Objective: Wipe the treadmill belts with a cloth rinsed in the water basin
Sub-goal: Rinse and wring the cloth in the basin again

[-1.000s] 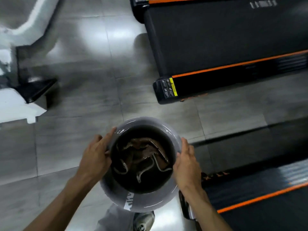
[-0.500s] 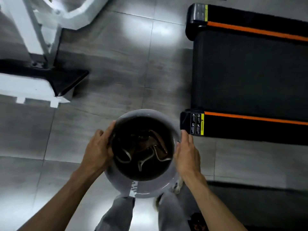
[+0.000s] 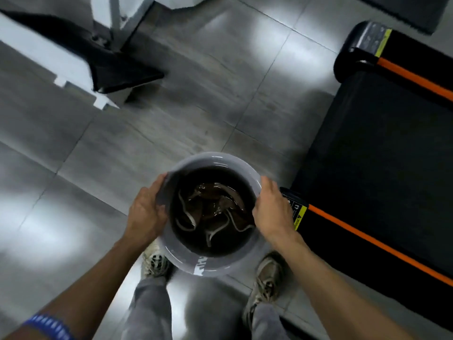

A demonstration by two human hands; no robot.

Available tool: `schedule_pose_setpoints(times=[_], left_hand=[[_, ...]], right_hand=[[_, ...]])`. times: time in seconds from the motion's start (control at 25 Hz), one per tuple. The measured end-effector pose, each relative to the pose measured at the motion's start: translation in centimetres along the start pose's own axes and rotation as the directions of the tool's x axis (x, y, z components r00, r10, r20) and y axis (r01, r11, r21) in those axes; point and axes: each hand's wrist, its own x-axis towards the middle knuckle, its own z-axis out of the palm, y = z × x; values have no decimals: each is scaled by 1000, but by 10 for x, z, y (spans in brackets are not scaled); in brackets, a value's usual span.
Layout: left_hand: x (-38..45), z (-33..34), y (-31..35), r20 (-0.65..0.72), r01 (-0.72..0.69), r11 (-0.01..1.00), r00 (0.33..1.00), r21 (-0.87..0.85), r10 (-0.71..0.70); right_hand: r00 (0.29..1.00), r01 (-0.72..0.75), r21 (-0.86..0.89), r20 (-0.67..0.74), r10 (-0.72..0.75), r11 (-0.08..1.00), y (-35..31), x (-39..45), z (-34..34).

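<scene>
Grey tiled floor (image 3: pixel 152 133), glossy, thin grout lines running diagonally; bright ceiling-light glare patches far centre, far right and near left; white machine frame (image 3: pixel 61 62) with black base plate (image 3: pixel 117 67) far left; white upright post (image 3: pixel 120 15) above it, blurred.

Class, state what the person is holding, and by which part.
The basin, held by opposite sides of its rim: left hand, right hand.

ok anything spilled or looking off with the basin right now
Nothing spilled that shows. The basin is held roughly level between the left hand and right hand, above the tiled floor. The cloth lies soaking inside, in very dark water, which may be dirty.
</scene>
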Motion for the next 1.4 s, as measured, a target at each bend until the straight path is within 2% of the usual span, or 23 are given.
schedule_pose_setpoints(times=[0.2, 0.32, 0.44, 0.88, 1.08, 1.24, 1.28, 1.36, 1.4], left_hand=[[1, 47, -11, -16, 108, 993, 994, -37, -109], [17, 70, -37, 5, 84, 996, 996, -24, -84], [39, 92, -76, -31, 63, 998, 997, -20, -64], [92, 174, -171, -21, 177, 978, 983, -107, -180], [99, 211, -196, 13, 138, 986, 990, -96, -138], [109, 225, -204, -5, 148, 989, 989, -30, -148], [110, 224, -205, -10, 158, 987, 987, 40, -158], [112, 225, -203, -119, 148, 918, 987, 368, -112], [115, 228, -199, -181, 98, 858, 984, 505, -6]], right_hand=[[996, 76, -94, 57, -70, 993, 25, 37, 22], [996, 67, -105, 58, -61, 992, 29, 62, 52], [995, 95, -135, 44, -90, 986, 24, 96, 91], [989, 145, -160, 31, -141, 976, 22, 195, 219], [985, 174, -152, 39, -170, 973, 27, 221, 250], [976, 208, -192, -25, -217, 959, 27, 239, 258], [977, 200, -209, -31, -211, 957, 27, 238, 261], [952, 233, -339, -110, -284, 912, 26, 233, 268], [906, 290, -434, -162, -390, 853, 23, 231, 274]])
